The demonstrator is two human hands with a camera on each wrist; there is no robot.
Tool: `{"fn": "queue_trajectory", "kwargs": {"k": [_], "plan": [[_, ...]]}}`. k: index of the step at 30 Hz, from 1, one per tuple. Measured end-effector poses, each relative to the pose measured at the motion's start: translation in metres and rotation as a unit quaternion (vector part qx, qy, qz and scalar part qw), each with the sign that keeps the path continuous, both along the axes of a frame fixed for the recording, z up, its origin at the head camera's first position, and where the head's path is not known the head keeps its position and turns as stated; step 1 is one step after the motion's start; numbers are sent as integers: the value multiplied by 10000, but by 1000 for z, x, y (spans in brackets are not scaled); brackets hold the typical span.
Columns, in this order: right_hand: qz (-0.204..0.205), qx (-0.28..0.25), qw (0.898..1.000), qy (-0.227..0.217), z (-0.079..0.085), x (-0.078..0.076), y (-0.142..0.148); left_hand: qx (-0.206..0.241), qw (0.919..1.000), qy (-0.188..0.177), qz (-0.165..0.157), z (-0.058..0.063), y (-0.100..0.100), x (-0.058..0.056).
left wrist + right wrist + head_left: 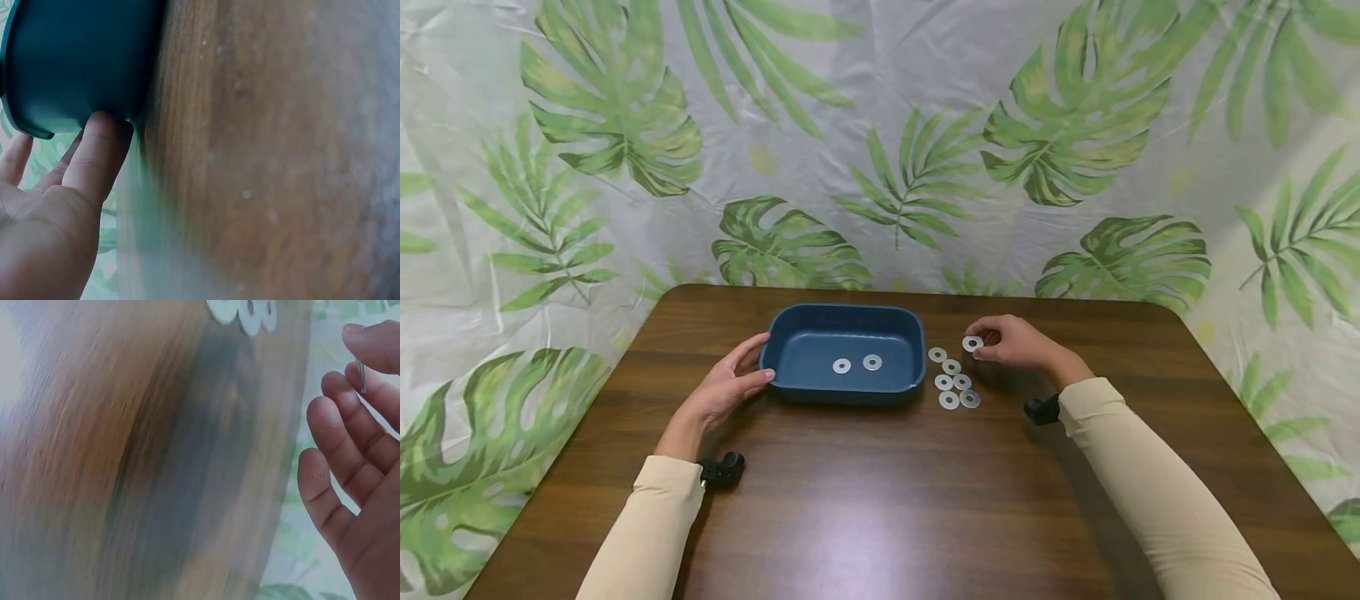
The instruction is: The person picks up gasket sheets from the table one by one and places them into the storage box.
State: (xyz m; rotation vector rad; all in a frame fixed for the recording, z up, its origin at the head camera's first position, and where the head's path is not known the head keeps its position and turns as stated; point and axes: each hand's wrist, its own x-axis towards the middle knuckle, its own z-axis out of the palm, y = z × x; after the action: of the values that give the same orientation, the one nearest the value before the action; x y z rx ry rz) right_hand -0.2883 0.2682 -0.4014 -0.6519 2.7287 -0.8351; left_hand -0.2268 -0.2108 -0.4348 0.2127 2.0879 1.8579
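Note:
A blue rectangular tub (842,397) stands on the table, with two flat metal washers, one left (842,366) and one right (872,362), lying on its floor. My left hand (722,387) rests against the tub's left end, fingers spread and fairly straight; the left wrist view shows fingertips touching the tub's outer wall (81,62). Between thumb and index finger, my right hand (1018,343) pinches a washer (972,343) above the table, right of the tub. In the right wrist view this washer (360,376) appears edge-on, and the other fingers are loosely bent.
Several loose washers (951,367) lie in a small cluster between the tub and my right hand. The brown wooden table (865,492) ends at a leaf-print cloth (925,250) hanging behind it. Both wrists wear a black strapped device.

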Motion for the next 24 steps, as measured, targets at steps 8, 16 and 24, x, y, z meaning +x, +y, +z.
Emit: {"fn": "queue_trajectory", "kwargs": {"k": [8,16,24], "plan": [[-186,-394,9989,-154,4,-9,-22,-22,10000,25,-24,-1,-1,1],[-62,-358,9992,-157,15,-14,-46,53,10000,3,6,-1,-3,4],[-7,-246,9997,-54,27,-12,-62,85,10000,5,28,-1,0,0]]}}
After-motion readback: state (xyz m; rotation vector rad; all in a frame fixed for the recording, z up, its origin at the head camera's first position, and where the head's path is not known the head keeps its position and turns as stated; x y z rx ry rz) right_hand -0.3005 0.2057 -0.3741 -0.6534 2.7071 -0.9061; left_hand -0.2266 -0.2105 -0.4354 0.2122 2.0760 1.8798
